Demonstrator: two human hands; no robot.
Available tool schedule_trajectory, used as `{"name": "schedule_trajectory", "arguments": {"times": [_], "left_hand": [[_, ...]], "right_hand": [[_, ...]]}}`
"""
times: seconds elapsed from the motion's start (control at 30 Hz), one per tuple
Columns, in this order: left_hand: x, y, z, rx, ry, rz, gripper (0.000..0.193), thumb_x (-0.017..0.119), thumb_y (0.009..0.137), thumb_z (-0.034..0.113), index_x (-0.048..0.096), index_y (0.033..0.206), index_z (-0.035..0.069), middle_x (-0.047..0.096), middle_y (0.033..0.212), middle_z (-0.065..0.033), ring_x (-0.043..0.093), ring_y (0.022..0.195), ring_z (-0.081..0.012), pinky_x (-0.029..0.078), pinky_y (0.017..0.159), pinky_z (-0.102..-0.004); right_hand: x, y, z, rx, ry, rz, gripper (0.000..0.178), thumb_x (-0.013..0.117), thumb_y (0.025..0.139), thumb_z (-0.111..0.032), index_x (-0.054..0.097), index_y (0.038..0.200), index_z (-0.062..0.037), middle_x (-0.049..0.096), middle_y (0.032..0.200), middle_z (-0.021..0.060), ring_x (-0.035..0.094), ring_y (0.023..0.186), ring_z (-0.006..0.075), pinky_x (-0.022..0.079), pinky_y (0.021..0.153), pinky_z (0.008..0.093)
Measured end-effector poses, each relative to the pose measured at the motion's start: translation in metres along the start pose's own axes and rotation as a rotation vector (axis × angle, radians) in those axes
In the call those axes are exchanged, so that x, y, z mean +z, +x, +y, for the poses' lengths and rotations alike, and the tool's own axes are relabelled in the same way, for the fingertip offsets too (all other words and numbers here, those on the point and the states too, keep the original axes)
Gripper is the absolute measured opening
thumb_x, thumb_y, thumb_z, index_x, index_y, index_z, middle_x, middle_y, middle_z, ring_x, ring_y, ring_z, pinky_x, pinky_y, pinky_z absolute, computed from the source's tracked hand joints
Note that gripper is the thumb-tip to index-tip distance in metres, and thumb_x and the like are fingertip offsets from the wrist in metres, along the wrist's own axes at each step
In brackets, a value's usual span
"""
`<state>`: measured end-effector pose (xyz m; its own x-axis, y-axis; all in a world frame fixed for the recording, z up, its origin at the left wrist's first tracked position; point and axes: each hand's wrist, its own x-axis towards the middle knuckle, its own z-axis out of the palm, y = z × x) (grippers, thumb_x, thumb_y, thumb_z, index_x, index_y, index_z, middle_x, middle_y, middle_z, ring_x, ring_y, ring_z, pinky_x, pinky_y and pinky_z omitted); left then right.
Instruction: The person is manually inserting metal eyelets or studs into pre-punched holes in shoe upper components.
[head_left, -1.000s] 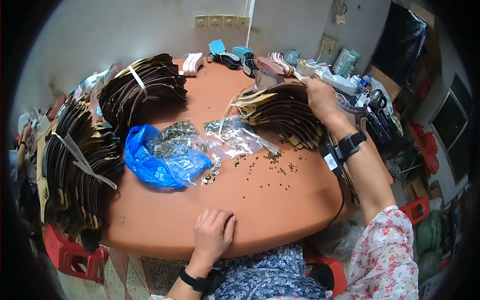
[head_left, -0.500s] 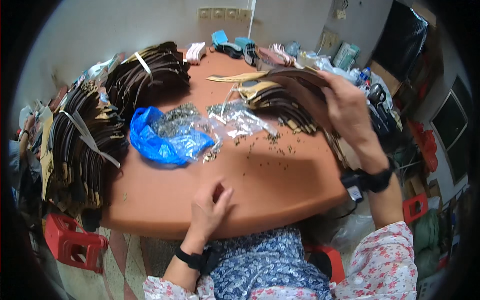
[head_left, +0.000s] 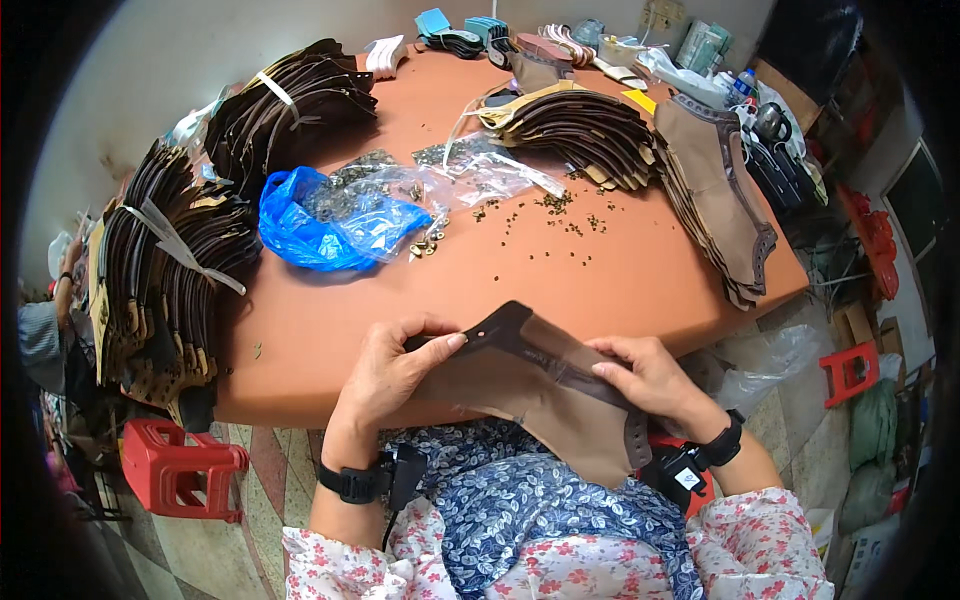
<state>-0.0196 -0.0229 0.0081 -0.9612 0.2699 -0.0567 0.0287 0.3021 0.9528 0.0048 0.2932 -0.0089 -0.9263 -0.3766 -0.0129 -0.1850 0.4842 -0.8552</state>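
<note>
A brown leather shoe upper (head_left: 560,405) is held between my two hands, just past the table's near edge and above my lap. My left hand (head_left: 388,368) pinches its left end, thumb on top beside a small hole. Along the right part, my right hand (head_left: 652,378) grips it with the thumb on top and the other fingers partly hidden. A row of eyelet holes runs down the piece's right edge. Farther right lies a pile of similar uppers (head_left: 705,165), next to a fanned bundle of dark pieces (head_left: 585,120). Small metal eyelets (head_left: 560,205) are scattered in front of that bundle.
A blue plastic bag (head_left: 290,235) and clear bags of metal bits (head_left: 480,165) lie mid-table. Strapped stacks of pieces (head_left: 165,270) line the left side. A red stool (head_left: 180,465) stands below at left, another (head_left: 850,368) at right. Another person's arm (head_left: 68,285) shows far left.
My right hand has come from the right-hand pile to the near edge, bringing one upper. My left hand, earlier without anything in it, now grips that upper too. The view has shifted slightly.
</note>
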Motion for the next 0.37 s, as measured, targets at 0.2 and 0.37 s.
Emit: {"name": "schedule_trajectory", "arguments": {"times": [0.2,0.37], "left_hand": [[0.03,-0.003,0.023,0.015,0.258,-0.013,0.022,0.066,0.085,0.011,0.066,0.103,-0.002,0.068,0.086,-0.0209,0.069,0.079,-0.0289,0.052,0.07,-0.0352],[0.047,0.005,0.0,0.068,0.149,-0.015,0.023,0.064,0.087,0.012,0.065,0.106,-0.001,0.067,0.09,-0.0246,0.068,0.084,-0.0306,0.051,0.075,-0.0365]], "right_hand": [[0.0,0.0,0.008,-0.092,-0.13,-0.045,0.031,0.063,0.084,-0.007,0.061,0.115,-0.0021,0.067,0.098,0.0191,0.066,0.09,0.0312,0.051,0.081,0.0373],[-0.02,0.01,0.002,-0.182,-0.426,-0.154,0.035,0.066,0.084,-0.013,0.061,0.118,-0.0051,0.067,0.101,0.0199,0.067,0.096,0.0286,0.051,0.084,0.0387]]}}
